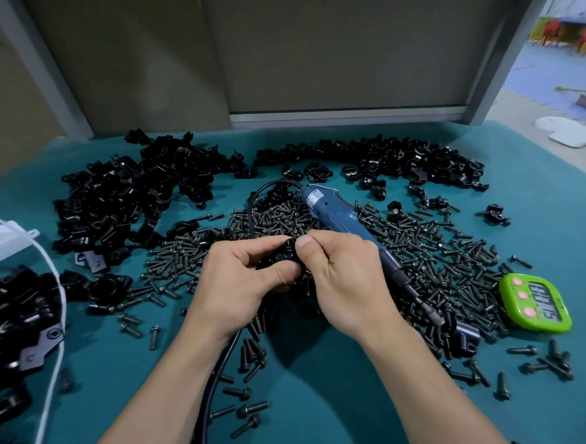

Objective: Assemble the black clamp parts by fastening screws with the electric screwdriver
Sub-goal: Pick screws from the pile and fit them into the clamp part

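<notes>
My left hand [243,276] grips a black clamp part [281,256] above the middle of the teal table. My right hand [342,273] pinches at the top of the same part with thumb and forefinger; a screw there is mostly hidden by the fingers. The blue electric screwdriver [339,215] lies on the screw pile just behind my right hand, its bit pointing to the near right, its black cable [211,374] looping under my left wrist. Loose black screws [435,268] cover the middle of the table.
Heaps of black clamp parts lie at the back left [129,197] and back right [401,160]. A bag of parts [13,328] sits at the left edge. A green timer [535,303] stands at the right. A grey partition [343,54] rises behind the table.
</notes>
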### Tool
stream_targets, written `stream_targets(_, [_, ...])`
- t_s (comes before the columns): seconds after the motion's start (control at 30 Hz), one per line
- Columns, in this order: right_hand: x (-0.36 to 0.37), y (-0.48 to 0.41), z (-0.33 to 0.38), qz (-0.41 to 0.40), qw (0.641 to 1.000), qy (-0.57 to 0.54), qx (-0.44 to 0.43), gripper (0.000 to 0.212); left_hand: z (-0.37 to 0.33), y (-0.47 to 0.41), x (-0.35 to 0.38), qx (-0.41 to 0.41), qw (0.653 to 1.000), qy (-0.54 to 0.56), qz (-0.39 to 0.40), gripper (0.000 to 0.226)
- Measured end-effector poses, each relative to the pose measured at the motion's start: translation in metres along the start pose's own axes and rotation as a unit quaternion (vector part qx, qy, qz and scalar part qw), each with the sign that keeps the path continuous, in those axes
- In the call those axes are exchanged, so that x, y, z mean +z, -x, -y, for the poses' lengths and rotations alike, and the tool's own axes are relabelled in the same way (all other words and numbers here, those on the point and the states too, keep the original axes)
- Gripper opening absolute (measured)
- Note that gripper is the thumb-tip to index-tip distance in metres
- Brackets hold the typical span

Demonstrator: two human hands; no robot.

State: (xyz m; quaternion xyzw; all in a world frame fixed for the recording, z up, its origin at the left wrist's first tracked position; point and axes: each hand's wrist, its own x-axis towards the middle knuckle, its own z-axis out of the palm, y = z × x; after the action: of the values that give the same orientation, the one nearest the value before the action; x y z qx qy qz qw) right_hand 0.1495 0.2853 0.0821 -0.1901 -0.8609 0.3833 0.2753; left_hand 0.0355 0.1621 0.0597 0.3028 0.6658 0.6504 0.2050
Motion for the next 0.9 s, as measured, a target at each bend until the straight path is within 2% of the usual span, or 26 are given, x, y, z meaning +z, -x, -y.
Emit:
stream_targets(0.1, [0.005,0.001,0.0,-0.003,0.999,0.015,0.041,0.055,0.001,0.0,0.0,0.015,0.998,-0.054,-0.012,0.042])
stream_targets(0.23, [-0.005,0.004,-0.003,0.018,0.999,-0.026,0.009,0.025,-0.002,0.0,0.007,0.004,0.998,-0.034,-0.044,0.038])
stream_targets(0.3, [-0.007,0.002,-0.004,0.026,0.999,-0.035,0.005,0.029,-0.002,0.001,0.008,0.005,0.999,-0.025,-0.039,0.039])
stream_targets(0.47, [0.003,0.0,0.0,-0.012,0.999,0.033,0.03,0.052,0.0,0.003,0.007,-0.001,0.999,-0.033,-0.028,0.036])
stream_targets(0.53, [0.001,0.002,-0.002,0.008,0.999,-0.007,0.035,0.047,0.0,0.003,0.009,-0.005,0.999,-0.029,-0.041,0.038])
stream_targets(0.6, [-0.004,0.004,-0.003,0.043,0.997,-0.062,0.034,0.033,0.0,0.002,0.008,-0.005,0.998,-0.023,-0.05,0.042])
stream_targets(0.67, [-0.007,0.003,-0.005,0.056,0.996,-0.063,0.028,0.033,0.002,0.001,0.006,-0.001,0.999,-0.029,-0.031,0.041])
stream_targets(0.8, [-0.003,0.001,0.001,0.036,0.998,-0.018,0.042,0.051,0.004,0.001,0.005,0.014,0.997,-0.066,-0.028,0.04])
stream_targets(0.9, [-0.011,-0.002,0.0,-0.063,0.995,0.033,0.064,0.043,0.004,-0.001,0.008,0.009,0.995,-0.066,-0.076,0.038])
